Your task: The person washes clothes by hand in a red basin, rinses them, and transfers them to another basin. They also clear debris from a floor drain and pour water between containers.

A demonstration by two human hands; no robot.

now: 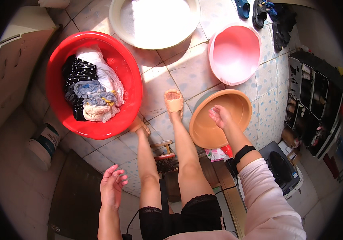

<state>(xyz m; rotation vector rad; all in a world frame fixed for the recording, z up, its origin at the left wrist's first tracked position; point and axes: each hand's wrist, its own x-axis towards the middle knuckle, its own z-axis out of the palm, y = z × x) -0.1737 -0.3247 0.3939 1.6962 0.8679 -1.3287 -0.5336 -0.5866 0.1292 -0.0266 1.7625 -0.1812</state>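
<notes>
My left hand (113,184) is raised at the lower left, fingers loosely curled and holding nothing. Above the orange plastic basin (203,132), my right hand (220,116) is turned palm up with bent fingers and nothing in it. The orange basin leans on a tilt and holds nothing that I can see. To the left stands a red plastic tub (132,99) with wet laundry: a black polka-dot cloth (79,70), a white garment (94,60), a blue-grey cloth (91,91) and a cream cloth (96,112). Neither hand touches the laundry.
A large white basin (159,24) lies at the top, with a pink basin (236,55) to its right. Clogs (260,15) and a shoe rack (315,99) are on the right. A low stool (164,156) sits between my legs. A white bucket (43,144) is at the left.
</notes>
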